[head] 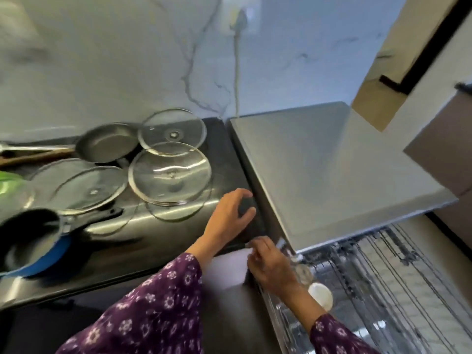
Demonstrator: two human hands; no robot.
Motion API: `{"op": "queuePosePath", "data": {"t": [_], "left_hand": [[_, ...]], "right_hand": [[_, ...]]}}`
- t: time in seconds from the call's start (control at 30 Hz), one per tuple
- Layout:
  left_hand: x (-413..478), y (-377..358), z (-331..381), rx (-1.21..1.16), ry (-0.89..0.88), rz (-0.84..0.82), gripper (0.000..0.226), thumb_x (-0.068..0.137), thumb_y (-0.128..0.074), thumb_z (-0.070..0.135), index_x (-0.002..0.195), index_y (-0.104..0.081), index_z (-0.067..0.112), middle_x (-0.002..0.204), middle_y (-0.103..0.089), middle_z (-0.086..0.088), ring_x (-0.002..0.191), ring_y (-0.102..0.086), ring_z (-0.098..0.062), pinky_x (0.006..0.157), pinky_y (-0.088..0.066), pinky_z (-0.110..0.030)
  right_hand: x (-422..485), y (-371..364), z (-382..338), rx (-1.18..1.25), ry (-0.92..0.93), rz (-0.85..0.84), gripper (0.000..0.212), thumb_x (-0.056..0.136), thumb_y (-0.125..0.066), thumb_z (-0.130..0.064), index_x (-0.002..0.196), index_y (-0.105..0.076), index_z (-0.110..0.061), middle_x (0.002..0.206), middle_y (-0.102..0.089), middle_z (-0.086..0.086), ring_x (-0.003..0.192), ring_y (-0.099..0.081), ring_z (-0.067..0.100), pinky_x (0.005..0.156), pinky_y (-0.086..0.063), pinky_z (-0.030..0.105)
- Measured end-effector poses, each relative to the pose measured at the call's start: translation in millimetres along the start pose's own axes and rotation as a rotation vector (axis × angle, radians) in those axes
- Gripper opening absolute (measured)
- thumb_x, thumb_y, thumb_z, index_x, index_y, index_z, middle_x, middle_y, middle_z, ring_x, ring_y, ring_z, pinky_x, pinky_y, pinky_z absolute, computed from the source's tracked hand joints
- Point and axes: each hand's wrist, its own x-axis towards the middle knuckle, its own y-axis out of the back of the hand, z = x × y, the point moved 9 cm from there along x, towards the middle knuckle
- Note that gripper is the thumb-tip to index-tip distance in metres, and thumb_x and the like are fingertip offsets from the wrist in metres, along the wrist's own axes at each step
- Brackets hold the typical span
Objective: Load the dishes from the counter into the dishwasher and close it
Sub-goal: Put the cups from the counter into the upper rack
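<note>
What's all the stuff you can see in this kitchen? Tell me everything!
glass lids: at least three, clear, overlapping on the counter; reflections blur the count
frying pan: one, grey, back of the counter
saucepan: one, blue outside, black inside, counter's front left
green thing: one, left edge, too blurry to name
counter: one, shiny black
cord: one, pale, hanging down the marble wall
dishwasher: one, silver, right of the counter
rack: one, grey wire, pulled out
white cup: one, in the rack
dark round thing: one, at the counter's right edge
left hand: grips the dark round thing
right hand: at the dishwasher's front corner; grip blurred
</note>
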Motion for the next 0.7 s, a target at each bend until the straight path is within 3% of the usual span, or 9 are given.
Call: {"op": "queuePosePath", "data": {"t": [0.23,0.43,0.7], "left_hand": [[-75,214,-101,0.107,0.166,0.277,0.031,0.083,-0.065,0.027,0.111,-0.058,0.016,0.108,-0.062,0.005,0.101,-0.057,-0.009,0.089,-0.044,-0.024],[-200,389,-191,0.238,0.395,0.550,0.027,0.080,-0.070,0.019,0.105,-0.062,0.011,0.098,-0.063,0.002,0.091,-0.059,-0.010,0.082,-0.041,-0.015],[-395,547,-299,0.352,0.804,0.829,0.037,0.082,-0.071,0.019,0.115,-0.058,0.007,0.111,-0.063,-0.008,0.105,-0.059,-0.023,0.087,-0.045,-0.032]], "right_hand": [[105,-95,-146,0.131,0.176,-0.109,0.022,0.082,-0.059,-0.018,0.104,-0.057,-0.017,0.096,-0.056,-0.006,0.076,-0.055,0.002,0.071,-0.050,0.017],[170,-207,-284,0.194,0.344,-0.223,0.028,0.077,-0.068,-0.007,0.101,-0.059,-0.018,0.088,-0.053,-0.009,0.070,-0.054,0.000,0.065,-0.049,0.013],[208,-360,-448,0.213,0.533,-0.441,0.025,0.080,-0.068,-0.016,0.103,-0.058,-0.016,0.093,-0.053,-0.006,0.079,-0.052,0.007,0.071,-0.047,0.018]]}}
